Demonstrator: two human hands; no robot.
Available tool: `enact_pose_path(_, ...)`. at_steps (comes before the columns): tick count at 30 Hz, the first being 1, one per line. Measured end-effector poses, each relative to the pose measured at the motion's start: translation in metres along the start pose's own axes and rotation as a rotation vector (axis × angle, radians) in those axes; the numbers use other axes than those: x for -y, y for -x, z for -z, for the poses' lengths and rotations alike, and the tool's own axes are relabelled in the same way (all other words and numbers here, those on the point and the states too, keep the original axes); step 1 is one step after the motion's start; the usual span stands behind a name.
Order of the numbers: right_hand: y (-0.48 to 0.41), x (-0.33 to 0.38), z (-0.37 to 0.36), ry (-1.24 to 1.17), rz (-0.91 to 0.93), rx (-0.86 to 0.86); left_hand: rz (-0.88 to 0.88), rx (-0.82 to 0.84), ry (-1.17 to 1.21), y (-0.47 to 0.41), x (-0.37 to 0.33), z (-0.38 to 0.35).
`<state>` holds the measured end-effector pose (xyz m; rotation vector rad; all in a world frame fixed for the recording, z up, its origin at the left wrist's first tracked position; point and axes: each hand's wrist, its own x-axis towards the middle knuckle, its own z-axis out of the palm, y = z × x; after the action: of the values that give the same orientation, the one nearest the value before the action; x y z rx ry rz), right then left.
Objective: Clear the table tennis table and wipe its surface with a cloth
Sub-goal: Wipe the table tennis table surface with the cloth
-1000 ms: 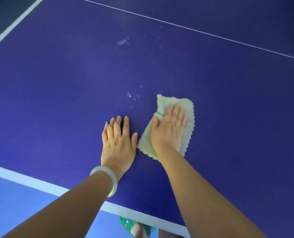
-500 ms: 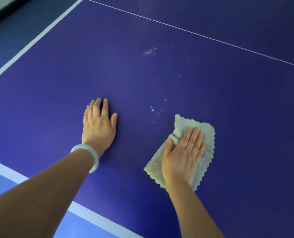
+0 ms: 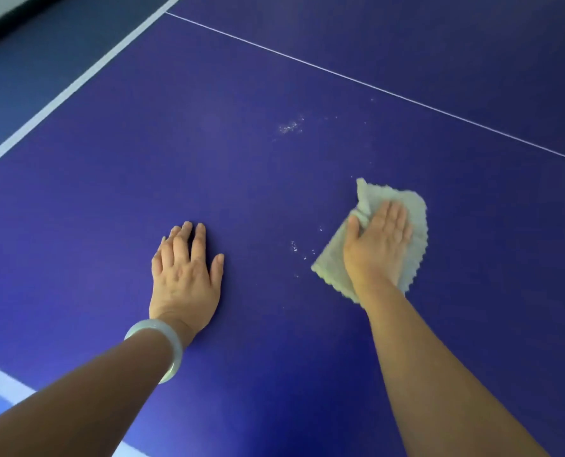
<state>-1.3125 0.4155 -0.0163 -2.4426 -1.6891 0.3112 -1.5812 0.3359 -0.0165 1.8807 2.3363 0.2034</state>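
The dark blue table tennis table (image 3: 241, 179) fills the view. A pale green cloth (image 3: 413, 209) with a scalloped edge lies on it right of centre. My right hand (image 3: 376, 242) presses flat on the cloth with straight fingers. My left hand (image 3: 185, 272), a pale bangle on its wrist, rests flat on the bare surface to the left, apart from the cloth. Small white specks (image 3: 294, 247) lie just left of the cloth, and a larger whitish smear (image 3: 289, 127) sits farther back.
A thin white centre line (image 3: 373, 85) runs diagonally across the far part of the table. The white side edge line (image 3: 76, 85) runs along the left, with dark floor beyond it. The near white edge (image 3: 1, 380) shows at the lower left.
My right hand has slid the cloth to the right, away from my left hand, passing the small specks. My left hand stays flat on the table. The view has shifted left.
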Motion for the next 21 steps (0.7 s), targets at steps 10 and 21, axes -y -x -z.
enact_pose_path(10,0.019,-0.026,0.001,-0.005,0.339,0.042,0.019,0.032,0.004,-0.001,-0.001,0.002)
enact_pose_path(21,0.044,0.046,-0.017,0.089,0.617,0.083,0.017,0.035,-0.005,-0.001,0.001,0.002)
